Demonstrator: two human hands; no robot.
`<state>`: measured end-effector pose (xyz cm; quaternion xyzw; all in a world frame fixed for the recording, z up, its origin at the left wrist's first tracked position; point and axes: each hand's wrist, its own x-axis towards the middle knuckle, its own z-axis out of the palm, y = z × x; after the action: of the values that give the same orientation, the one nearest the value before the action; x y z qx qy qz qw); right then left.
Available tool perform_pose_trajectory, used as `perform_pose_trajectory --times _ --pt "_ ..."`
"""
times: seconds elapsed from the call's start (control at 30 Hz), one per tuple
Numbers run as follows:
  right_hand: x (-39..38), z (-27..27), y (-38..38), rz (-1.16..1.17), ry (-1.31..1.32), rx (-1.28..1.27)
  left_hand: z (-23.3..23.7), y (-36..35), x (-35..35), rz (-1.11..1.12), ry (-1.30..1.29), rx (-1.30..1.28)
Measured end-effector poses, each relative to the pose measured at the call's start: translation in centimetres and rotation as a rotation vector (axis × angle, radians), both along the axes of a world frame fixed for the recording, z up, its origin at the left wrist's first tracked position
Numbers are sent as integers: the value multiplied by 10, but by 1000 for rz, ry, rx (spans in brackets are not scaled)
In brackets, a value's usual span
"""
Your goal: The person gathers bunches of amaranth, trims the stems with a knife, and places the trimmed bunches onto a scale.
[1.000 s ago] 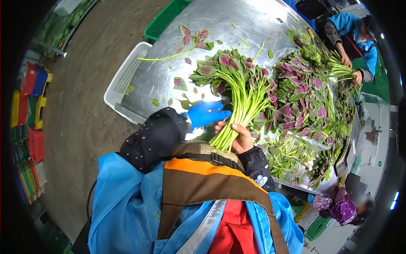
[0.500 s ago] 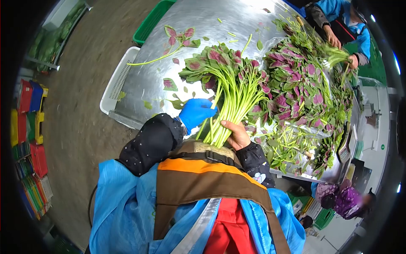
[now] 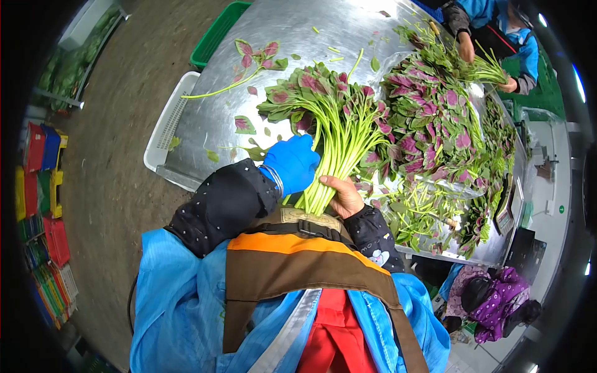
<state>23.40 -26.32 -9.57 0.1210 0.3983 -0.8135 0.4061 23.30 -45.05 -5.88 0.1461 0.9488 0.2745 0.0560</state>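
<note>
My right hand (image 3: 344, 195) is bare and wrapped around the lower stems of a thick bunch of red amaranth (image 3: 333, 146), thumb across the front. The bunch's purple-green leaves spread away from me over the metal table, and its cut ends point at my apron. In a blue glove, my left hand (image 3: 293, 164) is closed at the left side of the bunch. A pale stem end (image 3: 286, 199) pokes out below it; the fingers' inner side is hidden. A single amaranth sprig (image 3: 258, 67) and several loose leaves lie beyond my left hand.
A large amaranth pile (image 3: 429, 124) covers the right of the metal table (image 3: 205, 124), with trimmed scraps (image 3: 416, 211) nearer me. A white basket (image 3: 163, 133) and a green crate (image 3: 217, 34) stand along the left edge. Across the table, a co-worker's hands (image 3: 466, 48) hold another bunch.
My left hand has turned, its back now facing up, and shifted slightly upward along the bunch. My right hand keeps its grip. The co-worker's bunch has turned, and a person at lower right has bent over.
</note>
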Motion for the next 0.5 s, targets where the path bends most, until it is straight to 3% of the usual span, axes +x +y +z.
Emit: perform_pose_trajectory --times 0.07,0.17,0.27,0.37,0.5 --pt "0 4 -1 -4 -1 -2 -3 -4 -2 -79 13 -38" --pt "0 10 -2 2 -13 -10 10 -12 -1 -75 60 112" --pt "0 -1 2 -15 -49 -64 17 -22 9 -82 -64 397" --pt "-2 4 0 9 -99 -125 4 -43 13 -53 -449 928" --pt "-1 -11 2 -27 -84 -151 -4 -41 16 -119 -766 1240"
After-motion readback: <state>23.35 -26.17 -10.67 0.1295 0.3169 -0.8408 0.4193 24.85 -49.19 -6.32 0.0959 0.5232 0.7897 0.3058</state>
